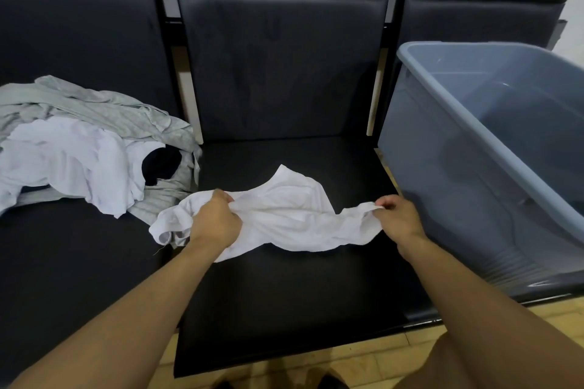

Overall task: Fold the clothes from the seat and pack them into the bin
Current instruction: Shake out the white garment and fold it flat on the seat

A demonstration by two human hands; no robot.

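A crumpled white garment (284,215) lies across the middle black seat (284,294). My left hand (215,221) grips its left part in a fist. My right hand (398,218) pinches its right edge. The cloth is stretched between both hands, resting on the cushion. On the left seat sits a pile of clothes: a grey garment (104,110) under a white one (63,161). A grey-blue plastic bin (474,148) stands on the right seat, tilted toward me, with nothing visible inside.
Three black padded seats with backrests (278,57) stand in a row, with metal frame bars between them. Tiled yellowish floor (395,357) shows below the seat edge, along with my legs and shoes.
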